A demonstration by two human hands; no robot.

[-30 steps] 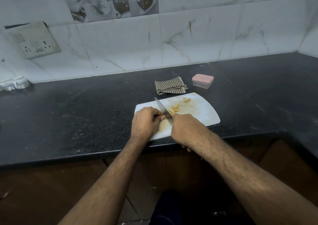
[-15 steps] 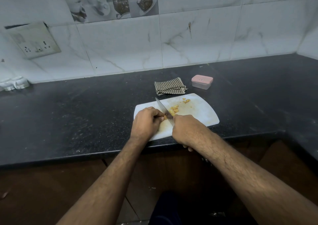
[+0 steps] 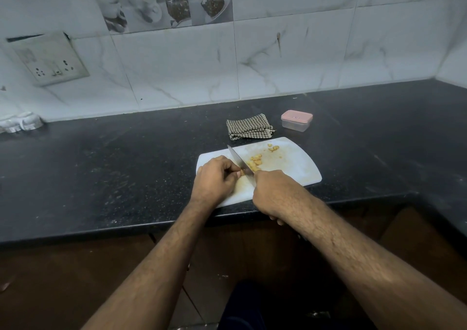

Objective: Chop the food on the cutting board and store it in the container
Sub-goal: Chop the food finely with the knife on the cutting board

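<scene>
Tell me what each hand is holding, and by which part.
The right hand grips the knife by its handle, which the hand hides. The left hand pinches the uncut food piece at its near end, beside the blade.

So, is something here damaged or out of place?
Yes. The socket plate on the left wall sits crooked, with a dark gap at its top edge. The board overhangs the counter edge slightly.

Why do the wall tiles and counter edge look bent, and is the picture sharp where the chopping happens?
Head view: the wide-angle lens bows the tile lines and the counter edge; the light is dim and bluish, without harsh glare; the knife and food between the hands look fairly sharp, though small.
</scene>
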